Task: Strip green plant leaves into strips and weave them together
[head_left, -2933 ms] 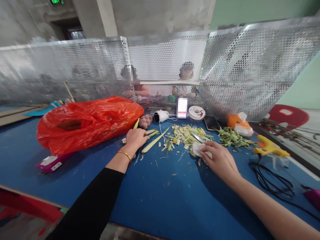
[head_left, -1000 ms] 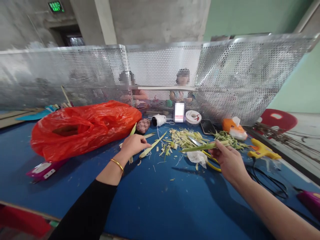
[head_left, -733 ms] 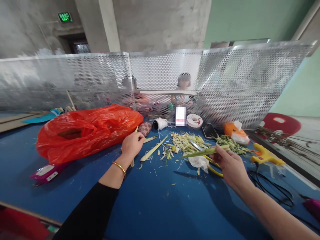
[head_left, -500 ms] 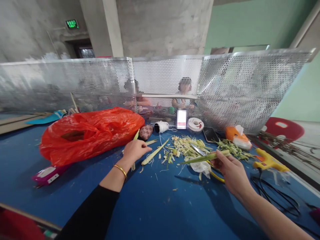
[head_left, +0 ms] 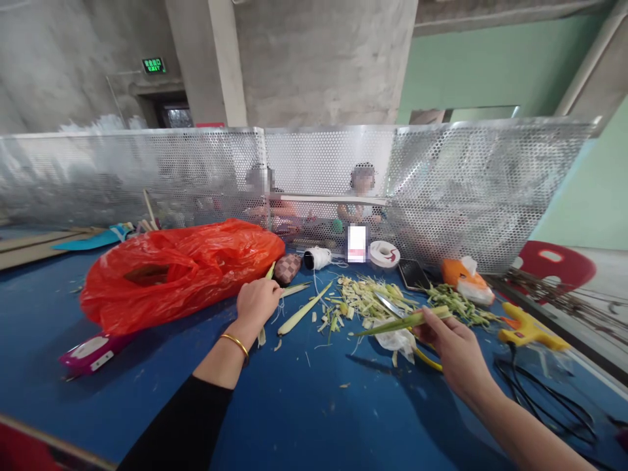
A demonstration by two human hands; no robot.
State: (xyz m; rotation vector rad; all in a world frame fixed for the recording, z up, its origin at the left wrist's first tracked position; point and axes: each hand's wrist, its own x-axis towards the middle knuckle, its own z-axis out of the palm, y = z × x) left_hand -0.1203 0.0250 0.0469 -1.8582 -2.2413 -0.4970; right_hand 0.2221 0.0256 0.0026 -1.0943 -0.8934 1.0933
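My left hand (head_left: 258, 304), with a gold bangle at the wrist, is closed low over the table, its fingers curled down beside a pale husk strip (head_left: 294, 289). Whatever its fingertips pinch is hidden. Between the thumb and fingers of my right hand (head_left: 456, 350) is a folded green husk strip (head_left: 392, 324), its narrow tip pointing left. Scissors (head_left: 390, 306) show behind that strip, blades up and left, with a yellow handle (head_left: 428, 360) under the same hand; whether the hand grips them I cannot tell. A spindle-shaped pale green husk piece (head_left: 303, 310) lies between both hands.
Husk scraps (head_left: 366, 294) lie behind the scissors. A red plastic bag (head_left: 196, 261) bulges at left, near a purple device (head_left: 95, 353). White thread spool (head_left: 321, 258), tape roll (head_left: 384, 254), phone (head_left: 413, 275), tissue pack (head_left: 466, 280) and yellow glue gun (head_left: 532, 329) stand around. Perforated screen (head_left: 324, 154) behind.
My left hand has drawn its extended fingers in and curled them downward. The right hand keeps the green husk strip in nearly the same place. The view has tilted slightly up.
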